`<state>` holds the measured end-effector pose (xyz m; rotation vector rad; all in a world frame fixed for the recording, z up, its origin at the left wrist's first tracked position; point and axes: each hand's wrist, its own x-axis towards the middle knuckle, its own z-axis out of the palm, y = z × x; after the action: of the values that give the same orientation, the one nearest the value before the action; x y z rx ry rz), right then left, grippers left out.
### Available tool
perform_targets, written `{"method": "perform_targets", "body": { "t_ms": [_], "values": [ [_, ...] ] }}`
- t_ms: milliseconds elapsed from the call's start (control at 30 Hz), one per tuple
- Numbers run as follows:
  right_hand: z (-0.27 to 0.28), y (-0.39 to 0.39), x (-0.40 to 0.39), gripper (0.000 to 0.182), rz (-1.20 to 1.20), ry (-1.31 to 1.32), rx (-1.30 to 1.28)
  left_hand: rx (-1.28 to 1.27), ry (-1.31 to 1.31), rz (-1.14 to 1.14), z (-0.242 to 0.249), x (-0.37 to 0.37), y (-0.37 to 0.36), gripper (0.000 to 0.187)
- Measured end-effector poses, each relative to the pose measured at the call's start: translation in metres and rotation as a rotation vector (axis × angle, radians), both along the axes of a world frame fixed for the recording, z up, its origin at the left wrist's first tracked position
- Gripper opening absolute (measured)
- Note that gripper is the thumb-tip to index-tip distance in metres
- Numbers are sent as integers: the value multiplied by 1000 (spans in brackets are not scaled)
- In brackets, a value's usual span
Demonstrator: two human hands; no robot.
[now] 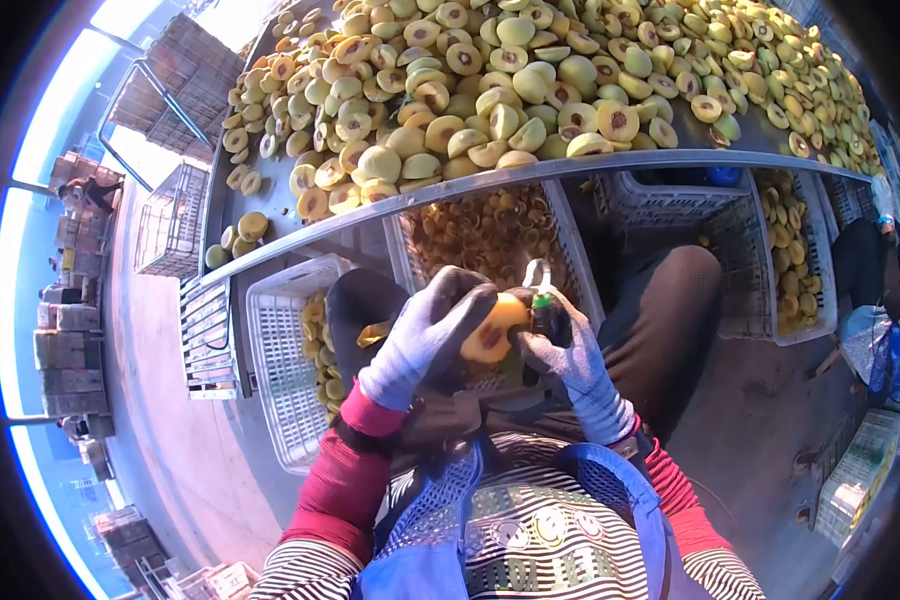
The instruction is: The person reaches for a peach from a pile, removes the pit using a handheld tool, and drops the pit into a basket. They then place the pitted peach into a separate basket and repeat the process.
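Two gloved hands meet at centre, over the lap. Left hand (pixel 425 335) curled around a yellow-orange fruit (pixel 492 328), fingers wrapped over its near-left side, palm cupping it. Right hand (pixel 562 352) pinched shut on a small tool (pixel 540 290) with a green collar and a pale metal loop, tip pressed against the fruit's right end. Fruit held in the air between both hands, clear of any surface.

Judged light, easily carried in one palm. Likely firm-skinned but soft underneath, so prone to bruising under a hard squeeze. Probably juicy and slippery at the cut face; knit gloves should help the grip. Best held around the rounded back, as the left hand does, leaving the tool side free.

Far across the view, a sloping metal table (pixel 270 215) heaped with halved fruit (pixel 490 90), cut faces and pit hollows showing. Below its edge, white plastic crates: one (pixel 270 370) at left near the knee, partly filled; one (pixel 490 230) straight ahead holding darker orange pieces; another (pixel 770 260) at right with yellow halves. Concrete floor underfoot. Stacked crates (pixel 70 360) along the far left, bright daylight behind them. Part of another person (pixel 870 290) at the right edge, well apart. Room tight: knees between crates, table close overhead.
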<state>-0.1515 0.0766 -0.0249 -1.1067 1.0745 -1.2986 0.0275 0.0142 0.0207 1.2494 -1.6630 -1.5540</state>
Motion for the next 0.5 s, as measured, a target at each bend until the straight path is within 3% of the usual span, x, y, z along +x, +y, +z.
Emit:
{"method": "perform_targets", "body": {
  "t_ms": [67, 133, 167, 200, 300, 333, 400, 433, 500],
  "values": [
    [12, -4, 0, 28, 46, 6, -58, 282, -41, -237, 7, 6, -5, 34],
    [3, -8, -6, 26, -2, -29, 35, 258, -16, -271, 1, 5, -3, 38],
    [0, -9, -9, 21, -107, -113, 265, 239, 37, -128, -1, 0, 1, 38],
    [-9, -16, -8, 20, -261, -231, 292, 220, 89, 15, -3, -3, 6, 37],
    [-14, -9, -22, 38, -225, -291, 713, 122, 285, 297, -3, -12, 16, 30],
    [-19, 1, -16, 38, -219, -289, 723, 51, 322, 379, -6, -18, 22, 30],
    [-31, 21, 5, 38, -184, -279, 251, 18, 361, 459, -21, -26, 29, 29],
    [5, 24, 6, 33, -74, 12, 82, 18, 365, 464, -25, -29, 30, 29],
    [18, 25, 20, 23, -117, 263, -44, 79, 408, 524, -26, -34, 36, 26]
  ]
}}
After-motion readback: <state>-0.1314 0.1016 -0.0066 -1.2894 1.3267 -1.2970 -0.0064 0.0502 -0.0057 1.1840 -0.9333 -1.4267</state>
